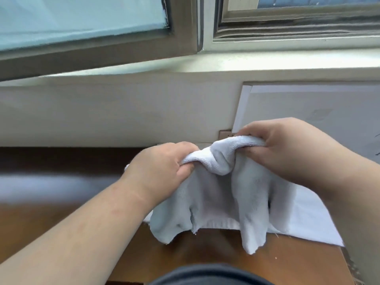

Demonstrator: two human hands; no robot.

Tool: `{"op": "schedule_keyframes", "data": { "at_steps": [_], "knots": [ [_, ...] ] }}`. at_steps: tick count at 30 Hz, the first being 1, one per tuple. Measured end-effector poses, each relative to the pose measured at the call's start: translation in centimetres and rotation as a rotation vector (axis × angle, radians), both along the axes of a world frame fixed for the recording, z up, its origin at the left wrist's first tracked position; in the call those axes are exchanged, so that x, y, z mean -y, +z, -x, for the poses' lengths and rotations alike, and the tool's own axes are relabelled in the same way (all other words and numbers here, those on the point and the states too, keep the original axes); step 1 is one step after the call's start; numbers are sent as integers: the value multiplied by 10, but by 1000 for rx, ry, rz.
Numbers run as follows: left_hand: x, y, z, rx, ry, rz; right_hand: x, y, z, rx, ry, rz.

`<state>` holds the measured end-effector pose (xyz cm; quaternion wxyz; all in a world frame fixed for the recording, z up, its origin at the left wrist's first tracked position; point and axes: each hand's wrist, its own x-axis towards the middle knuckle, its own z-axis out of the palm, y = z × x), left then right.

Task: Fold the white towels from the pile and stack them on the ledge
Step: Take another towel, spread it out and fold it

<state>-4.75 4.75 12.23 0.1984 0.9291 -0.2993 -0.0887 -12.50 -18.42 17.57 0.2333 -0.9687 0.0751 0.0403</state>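
Observation:
A white terry towel (218, 194) hangs bunched between both hands above the brown wooden table (226, 254). My left hand (164, 163) grips its top edge on the left. My right hand (287, 149) grips the top edge on the right, a little higher. The towel's lower corners dangle down onto the table. More white cloth (304, 221) lies flat on the table under my right forearm. The pale ledge (246, 62) runs below the window, above and behind my hands, and shows no towels.
A window frame (185, 33) with glass panes sits above the ledge. A white flat board (308, 108) leans against the wall at the right. A small wall outlet (225, 134) is behind the towel. Dark clothing (205, 276) shows at the bottom edge.

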Motion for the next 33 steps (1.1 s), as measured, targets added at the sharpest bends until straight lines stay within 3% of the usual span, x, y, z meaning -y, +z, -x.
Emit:
{"op": "schedule_keyframes", "data": {
  "at_steps": [9, 19, 25, 33],
  "knots": [
    [-129, 38, 16, 205, 113, 95, -125, 53, 1, 74, 112, 70],
    [-384, 86, 8, 417, 220, -2, -325, 75, -8, 239, 105, 103],
    [-509, 108, -14, 396, 317, -107, -421, 68, -40, 169, 146, 98],
    [-578, 88, -60, 328, 445, -165, -499, 34, -115, 93, 261, 48]
  ]
}}
